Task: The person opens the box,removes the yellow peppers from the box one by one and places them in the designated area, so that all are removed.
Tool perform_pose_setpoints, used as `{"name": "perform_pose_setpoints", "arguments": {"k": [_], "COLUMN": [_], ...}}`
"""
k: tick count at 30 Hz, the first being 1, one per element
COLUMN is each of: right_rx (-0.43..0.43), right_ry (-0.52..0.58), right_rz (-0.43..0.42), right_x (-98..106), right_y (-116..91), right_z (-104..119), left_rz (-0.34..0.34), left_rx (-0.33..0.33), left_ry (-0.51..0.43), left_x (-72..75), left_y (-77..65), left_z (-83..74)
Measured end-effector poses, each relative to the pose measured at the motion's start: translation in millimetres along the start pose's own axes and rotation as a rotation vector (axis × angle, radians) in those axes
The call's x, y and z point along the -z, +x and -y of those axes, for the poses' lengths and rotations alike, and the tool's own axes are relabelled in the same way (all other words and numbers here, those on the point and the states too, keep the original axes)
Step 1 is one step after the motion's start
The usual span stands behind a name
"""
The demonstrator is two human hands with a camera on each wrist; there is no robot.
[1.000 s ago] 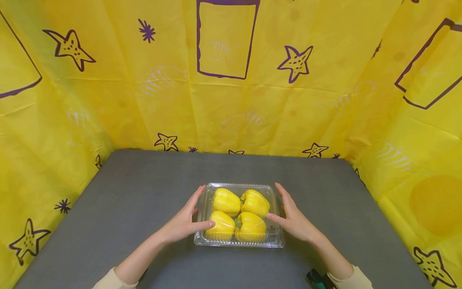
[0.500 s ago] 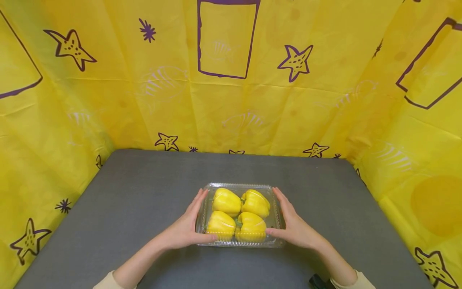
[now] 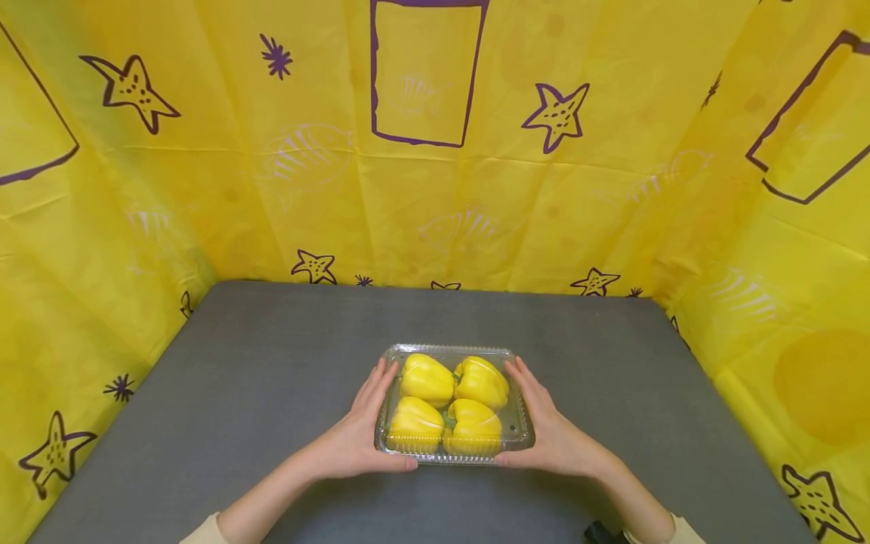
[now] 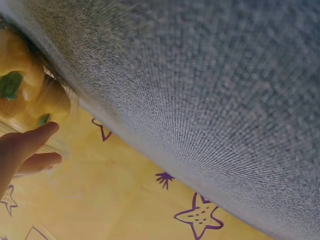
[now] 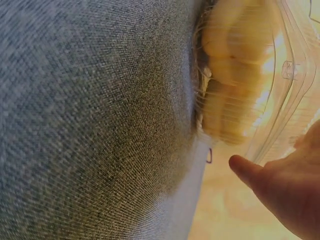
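A clear plastic clamshell container (image 3: 445,350) sits on the grey table in the head view, its lid down. Several yellow bell peppers (image 3: 427,380) show through it. My left hand (image 3: 360,442) holds its left side, fingers along the side and thumb across the near left corner. On the opposite side my right hand (image 3: 553,438) grips it in the same way, thumb at the near right corner. Green stems show on the peppers (image 4: 32,82) in the left wrist view. The right thumb (image 5: 245,167) appears beside the container's ridged wall in the right wrist view.
The grey table (image 3: 285,325) stretches around the container on all sides. Yellow cloth (image 3: 435,196) printed with starfish and fish hangs at the back and both sides. A small dark object (image 3: 598,533) shows beside the right forearm at the bottom edge.
Both thumbs have slid from over the lid toward me and down to the container's near corners. The fingers have closed in against its sides. The container stays in nearly the same spot.
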State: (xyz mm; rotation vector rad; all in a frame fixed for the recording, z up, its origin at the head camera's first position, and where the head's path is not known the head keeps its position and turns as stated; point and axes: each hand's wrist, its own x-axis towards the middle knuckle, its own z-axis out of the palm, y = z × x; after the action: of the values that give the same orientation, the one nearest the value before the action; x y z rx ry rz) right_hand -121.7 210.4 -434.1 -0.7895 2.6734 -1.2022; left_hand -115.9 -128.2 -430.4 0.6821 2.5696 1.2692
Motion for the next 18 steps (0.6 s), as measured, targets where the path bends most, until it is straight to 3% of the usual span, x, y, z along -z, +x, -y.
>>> {"name": "perform_pose_setpoints", "arguments": {"k": [18], "right_rx": [0.000], "right_ry": [0.003], "right_rz": [0.042], "right_x": [-3.8], "right_y": [-4.3], "right_z": [-2.8], "left_rz": [-0.010], "left_rx": [-0.002], "left_ry": [0.049], "left_x": [-7.6], "left_y": [-0.7], "left_z": [-1.7]}}
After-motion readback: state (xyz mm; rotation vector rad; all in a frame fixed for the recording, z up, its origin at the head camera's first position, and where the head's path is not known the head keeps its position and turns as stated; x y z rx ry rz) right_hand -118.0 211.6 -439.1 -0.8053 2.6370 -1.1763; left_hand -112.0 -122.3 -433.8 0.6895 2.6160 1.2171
